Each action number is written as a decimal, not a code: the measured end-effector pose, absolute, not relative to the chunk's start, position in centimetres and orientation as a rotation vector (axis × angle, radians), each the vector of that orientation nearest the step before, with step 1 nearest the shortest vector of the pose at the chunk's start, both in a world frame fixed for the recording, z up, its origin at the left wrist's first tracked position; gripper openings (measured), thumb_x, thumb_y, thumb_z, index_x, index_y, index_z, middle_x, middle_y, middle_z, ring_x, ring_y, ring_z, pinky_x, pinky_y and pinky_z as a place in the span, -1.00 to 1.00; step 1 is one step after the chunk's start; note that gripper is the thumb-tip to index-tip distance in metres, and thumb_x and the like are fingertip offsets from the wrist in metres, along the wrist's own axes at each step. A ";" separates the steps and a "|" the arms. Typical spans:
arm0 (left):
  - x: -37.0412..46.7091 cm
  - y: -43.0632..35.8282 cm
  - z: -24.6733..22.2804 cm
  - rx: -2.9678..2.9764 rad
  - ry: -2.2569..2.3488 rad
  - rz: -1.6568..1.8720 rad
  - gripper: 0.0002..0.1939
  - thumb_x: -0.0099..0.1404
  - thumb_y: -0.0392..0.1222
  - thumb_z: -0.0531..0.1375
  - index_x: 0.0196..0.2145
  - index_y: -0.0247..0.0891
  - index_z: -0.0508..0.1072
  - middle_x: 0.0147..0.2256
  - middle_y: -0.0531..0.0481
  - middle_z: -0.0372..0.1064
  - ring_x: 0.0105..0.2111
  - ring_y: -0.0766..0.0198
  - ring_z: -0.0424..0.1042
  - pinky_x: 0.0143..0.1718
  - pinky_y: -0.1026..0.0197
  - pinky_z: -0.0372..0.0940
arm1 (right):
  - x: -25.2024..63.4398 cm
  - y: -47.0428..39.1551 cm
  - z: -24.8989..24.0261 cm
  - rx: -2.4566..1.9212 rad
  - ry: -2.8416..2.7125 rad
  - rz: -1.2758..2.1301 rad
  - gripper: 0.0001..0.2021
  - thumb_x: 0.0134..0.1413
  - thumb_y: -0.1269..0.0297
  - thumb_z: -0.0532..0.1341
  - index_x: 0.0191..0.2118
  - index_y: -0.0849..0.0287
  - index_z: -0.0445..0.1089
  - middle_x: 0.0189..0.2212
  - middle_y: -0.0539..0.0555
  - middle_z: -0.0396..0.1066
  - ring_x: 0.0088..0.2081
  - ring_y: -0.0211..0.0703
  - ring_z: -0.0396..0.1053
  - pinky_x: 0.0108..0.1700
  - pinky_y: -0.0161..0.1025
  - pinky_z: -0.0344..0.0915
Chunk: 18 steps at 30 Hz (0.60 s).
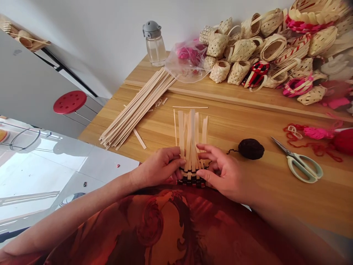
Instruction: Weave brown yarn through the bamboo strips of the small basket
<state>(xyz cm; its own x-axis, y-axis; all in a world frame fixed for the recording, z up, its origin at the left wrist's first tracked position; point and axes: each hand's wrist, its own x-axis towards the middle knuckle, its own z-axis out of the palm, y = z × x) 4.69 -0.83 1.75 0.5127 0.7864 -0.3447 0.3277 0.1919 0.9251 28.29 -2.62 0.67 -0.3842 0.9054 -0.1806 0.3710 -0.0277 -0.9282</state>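
A small half-woven basket (190,172) stands at the table's near edge, against my body. Pale upright strips rise from it, and dark yarn is woven through its lower part. My left hand (168,165) is closed on its left side, thumb and fingers pinching the strips. On the right side, my right hand (220,169) has its thumb and fingers around the strips and the woven rows. Dark yarn runs from behind the right hand to a dark yarn ball (250,148) on the table. The basket's underside is hidden.
Scissors (299,162) lie at right, near red and pink yarn (317,134). A bundle of wooden strips (138,110) lies at left. Behind are a bottle (156,44), a plastic bag (189,60) and several small woven baskets (245,49). A red stool (70,102) stands beyond the table.
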 end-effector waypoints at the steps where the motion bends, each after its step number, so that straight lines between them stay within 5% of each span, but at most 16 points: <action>1: 4.7 -0.8 1.8 1.376 1.028 0.468 -0.82 0.42 -0.14 0.12 -0.14 -0.29 0.44 -0.39 -0.01 0.51 -0.46 0.26 0.55 -0.39 0.23 0.45 | 28.0 -2.7 0.3 -1.330 -1.708 1.481 -0.46 0.20 0.15 0.31 0.25 0.04 0.21 -0.05 0.14 0.48 -0.45 -0.29 0.39 -0.47 -0.32 0.33; 5: 4.1 -0.6 2.1 1.350 1.074 0.761 -0.68 0.38 -0.22 0.19 0.08 -0.22 0.40 -0.10 -0.07 0.52 -0.38 0.29 0.57 -0.40 0.25 0.47 | 27.7 -2.5 -0.7 -1.306 -1.486 1.721 -0.65 0.16 0.09 0.33 -0.01 0.14 0.39 -0.33 0.05 0.50 -0.49 -0.26 0.38 -0.55 -0.36 0.27; 9: 2.8 -0.7 1.2 1.785 1.075 0.813 -0.94 0.30 -0.24 0.32 -0.25 -0.25 0.57 -0.27 -0.04 0.53 -0.26 0.25 0.52 -0.18 0.22 0.42 | 28.1 -2.2 -0.9 -1.335 -1.448 1.772 -0.71 0.16 0.03 0.33 -0.22 0.18 0.46 -0.39 0.03 0.50 -0.57 -0.32 0.35 -0.53 -0.34 0.28; 14: 2.0 -1.3 -0.2 2.007 0.813 0.670 -0.74 0.26 -0.23 0.38 -0.08 -0.27 0.58 -0.11 -0.15 0.48 -0.11 0.20 0.48 -0.05 0.21 0.37 | 28.1 -2.3 -0.9 -1.370 -1.450 1.793 -0.73 0.15 0.06 0.35 -0.27 0.20 0.48 -0.40 0.02 0.50 -0.60 -0.36 0.37 -0.55 -0.38 0.24; 18: 2.1 -1.4 -0.2 1.954 0.856 0.677 -0.86 0.31 -0.23 0.33 -0.17 -0.26 0.57 -0.20 -0.07 0.50 -0.17 0.26 0.49 -0.09 0.24 0.36 | 27.6 -2.5 -0.7 -1.357 -1.429 1.800 -0.75 0.13 0.10 0.37 -0.29 0.21 0.48 -0.41 -0.01 0.51 -0.59 -0.38 0.39 -0.54 -0.41 0.25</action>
<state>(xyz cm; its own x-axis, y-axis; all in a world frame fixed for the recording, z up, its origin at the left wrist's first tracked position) 2.12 -1.44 -0.19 0.6151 0.7782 0.1269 0.3029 -0.3818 0.8732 27.61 -2.53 -0.71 -0.4018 0.8215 -0.4047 0.2080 -0.3485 -0.9139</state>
